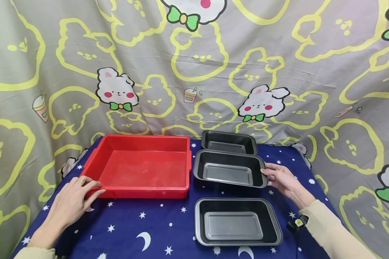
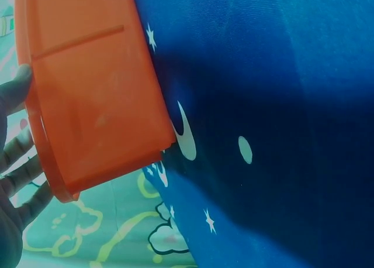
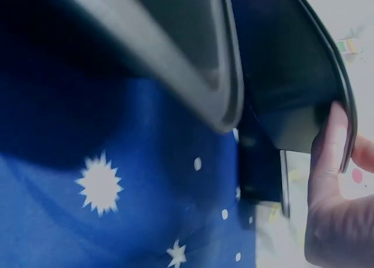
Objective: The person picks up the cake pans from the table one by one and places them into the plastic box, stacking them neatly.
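Observation:
A shallow red plastic tray (image 1: pixel 146 192) stands on the left of the table. At its near left corner my left hand (image 1: pixel 72 199) holds the rim. In the left wrist view the thumb (image 2: pixel 22 81) lies against that rim, with the other fingers about the corner. Three dark metal loaf pans stand to the right of the tray. My right hand (image 1: pixel 283 180) pinches the right rim of the middle loaf pan (image 1: pixel 227 173), thumb inside and fingers outside. The near loaf pan (image 1: pixel 233 226) is in front of it. Behind it, partly hidden, is the far loaf pan (image 1: pixel 228 143).
A dark blue cloth (image 1: pixel 126 230) with white stars and moons covers the table. A grey curtain (image 1: pixel 155 54) with cartoon bunnies hangs behind and around it. The middle pan's left end is close to the tray's right edge.

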Demonstrator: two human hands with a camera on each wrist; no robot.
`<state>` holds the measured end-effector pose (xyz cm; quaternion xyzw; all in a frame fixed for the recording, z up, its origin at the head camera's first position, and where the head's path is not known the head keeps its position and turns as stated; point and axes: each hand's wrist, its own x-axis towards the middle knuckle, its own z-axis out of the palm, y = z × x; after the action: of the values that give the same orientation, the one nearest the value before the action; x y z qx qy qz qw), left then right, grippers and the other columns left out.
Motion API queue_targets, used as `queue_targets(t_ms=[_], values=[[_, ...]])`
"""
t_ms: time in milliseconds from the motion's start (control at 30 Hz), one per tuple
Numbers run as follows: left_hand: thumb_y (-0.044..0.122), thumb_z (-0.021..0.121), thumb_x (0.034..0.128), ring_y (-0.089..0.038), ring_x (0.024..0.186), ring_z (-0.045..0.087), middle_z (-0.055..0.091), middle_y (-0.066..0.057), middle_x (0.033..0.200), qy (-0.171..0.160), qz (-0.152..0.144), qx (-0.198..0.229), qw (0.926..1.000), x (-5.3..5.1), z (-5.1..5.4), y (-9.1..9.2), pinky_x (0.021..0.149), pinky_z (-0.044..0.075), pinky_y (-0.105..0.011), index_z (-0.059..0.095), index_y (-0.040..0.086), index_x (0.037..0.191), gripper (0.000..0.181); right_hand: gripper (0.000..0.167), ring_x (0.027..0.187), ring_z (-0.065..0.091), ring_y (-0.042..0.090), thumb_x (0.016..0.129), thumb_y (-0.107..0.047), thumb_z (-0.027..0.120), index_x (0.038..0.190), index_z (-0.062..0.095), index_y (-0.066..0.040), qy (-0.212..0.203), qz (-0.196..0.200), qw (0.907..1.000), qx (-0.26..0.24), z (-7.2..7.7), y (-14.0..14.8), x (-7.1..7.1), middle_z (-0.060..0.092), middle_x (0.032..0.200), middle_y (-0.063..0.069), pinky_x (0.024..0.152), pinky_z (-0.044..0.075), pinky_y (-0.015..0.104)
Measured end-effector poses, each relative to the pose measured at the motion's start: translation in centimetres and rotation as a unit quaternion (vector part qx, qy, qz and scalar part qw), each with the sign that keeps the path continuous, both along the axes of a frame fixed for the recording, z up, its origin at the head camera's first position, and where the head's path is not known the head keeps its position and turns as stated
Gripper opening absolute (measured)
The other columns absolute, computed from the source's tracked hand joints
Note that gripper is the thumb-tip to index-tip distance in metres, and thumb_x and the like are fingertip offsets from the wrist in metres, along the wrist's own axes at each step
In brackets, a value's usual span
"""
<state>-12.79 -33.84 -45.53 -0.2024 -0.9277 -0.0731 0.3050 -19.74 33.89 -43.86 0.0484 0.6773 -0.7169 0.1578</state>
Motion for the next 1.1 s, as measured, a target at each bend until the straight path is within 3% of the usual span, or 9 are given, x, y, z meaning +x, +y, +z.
queue_targets(t_ms=[633, 900, 1100], values=[[0.024, 0.088, 0.0697, -0.029, 0.080, 0.056, 0.067, -0.006, 0.091, -0.006, 0.005, 0.000, 1.0000, 0.1, 0.2, 0.2, 0.066, 0.042, -0.043, 0.075, 0.018, 0.092, 0.027, 0.018, 0.080, 0.075, 0.006, 0.105, -0.004, 0.061, 0.119, 0.062, -0.014, 0.026, -0.003, 0.9991, -0.034, 6.1, -3.2, -0.4, 0.079, 0.095, -0.008, 0.068, 0.059, 0.026], [0.025, 0.087, 0.0709, -0.029, 0.080, 0.056, 0.066, -0.006, 0.091, -0.008, 0.006, -0.001, 1.0000, 0.1, 0.0, 0.1, 0.066, 0.041, -0.043, 0.075, 0.018, 0.093, 0.026, 0.025, 0.080, 0.074, 0.005, 0.105, -0.007, 0.062, 0.128, 0.055, -0.009, 0.030, -0.006, 0.9993, -0.019, 7.5, -6.0, -1.0, 0.078, 0.095, -0.010, 0.069, 0.058, 0.025], [0.026, 0.086, 0.0725, -0.029, 0.079, 0.055, 0.066, -0.006, 0.091, -0.004, 0.003, -0.002, 1.0000, 0.1, 0.0, 0.1, 0.066, 0.041, -0.043, 0.074, 0.017, 0.093, 0.025, 0.025, 0.078, 0.073, 0.004, 0.104, -0.006, 0.062, 0.127, 0.052, -0.009, 0.032, -0.009, 0.9993, -0.016, 7.7, -7.9, -1.5, 0.076, 0.093, -0.011, 0.069, 0.059, 0.024]])
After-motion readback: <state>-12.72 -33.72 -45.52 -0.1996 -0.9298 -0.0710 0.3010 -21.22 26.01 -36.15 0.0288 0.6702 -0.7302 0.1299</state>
